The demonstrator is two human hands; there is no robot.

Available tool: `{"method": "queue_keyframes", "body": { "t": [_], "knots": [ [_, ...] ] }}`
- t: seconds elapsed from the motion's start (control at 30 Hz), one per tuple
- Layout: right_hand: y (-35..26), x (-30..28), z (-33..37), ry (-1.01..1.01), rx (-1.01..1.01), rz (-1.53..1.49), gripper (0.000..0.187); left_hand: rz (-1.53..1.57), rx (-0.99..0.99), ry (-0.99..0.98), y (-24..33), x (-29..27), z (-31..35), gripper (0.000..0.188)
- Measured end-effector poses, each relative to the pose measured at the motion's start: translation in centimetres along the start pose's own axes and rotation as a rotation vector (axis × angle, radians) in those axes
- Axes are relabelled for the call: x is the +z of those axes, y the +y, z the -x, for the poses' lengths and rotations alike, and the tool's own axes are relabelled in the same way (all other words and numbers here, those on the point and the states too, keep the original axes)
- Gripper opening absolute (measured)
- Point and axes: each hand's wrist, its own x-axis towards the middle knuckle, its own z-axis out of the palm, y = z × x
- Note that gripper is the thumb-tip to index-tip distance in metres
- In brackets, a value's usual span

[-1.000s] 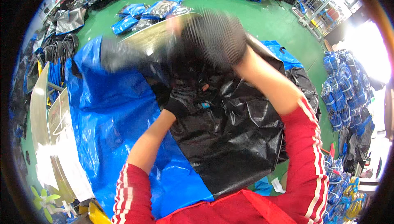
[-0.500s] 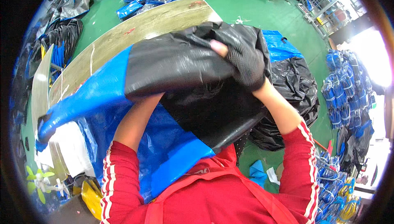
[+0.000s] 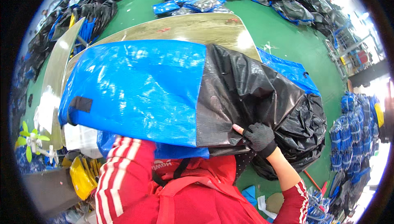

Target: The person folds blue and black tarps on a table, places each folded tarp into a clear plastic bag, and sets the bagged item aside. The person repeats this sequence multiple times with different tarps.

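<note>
1. Head view puts the blue-and-black woven bag (image 3: 164, 92) across the middle of the frame, lifted in front of your chest; its blue half runs to the left and its black half to the right.
2. Your right hand (image 3: 259, 137), in a black knit glove with bare fingertips, is closed on the lower edge of the black half, right of centre.
3. Your left hand is hidden behind the bag; only the red sleeve with white stripes (image 3: 117, 170) shows at lower left, so you cannot tell how that hand grips.
4. The blue half is glossy, flat and taut, with a straight lower edge and a small black patch (image 3: 81, 104) near its left end. The black half is matte, finely woven and creased.
5. Just right of the bag, a crumpled heap of black bags (image 3: 308, 129) presses close to your right wrist, with a blue bag (image 3: 291, 70) lying above it.
6. Behind the bag, a pale, shiny tabletop (image 3: 197, 27) curves across the upper centre; its far edge is bare, and the bag covers its near part.
7. Beyond the table, the green floor (image 3: 279, 31) is open at upper right.
8. Piles of blue and black bags (image 3: 184, 2) ring the floor along the top, and stacked blue bundles (image 3: 353, 133) crowd the right rim.
9. At lower left, yellow items (image 3: 82, 174) sit close under your sleeve.
</note>
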Motion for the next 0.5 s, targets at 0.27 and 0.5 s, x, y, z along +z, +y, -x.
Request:
{"method": "queue_keyframes", "body": {
  "t": [0.27,0.5],
  "knots": [
    [1.4,-0.7,-0.3,-0.024,-0.046,0.069,0.049,0.093,-0.797,-0.158,-21.6,0.2,10.8,0.055],
    [2.0,0.4,0.5,-0.156,-0.028,0.017,0.042,0.735,-0.767,-0.207,-24.8,-5.8,11.9,0.053]
  ]
}}
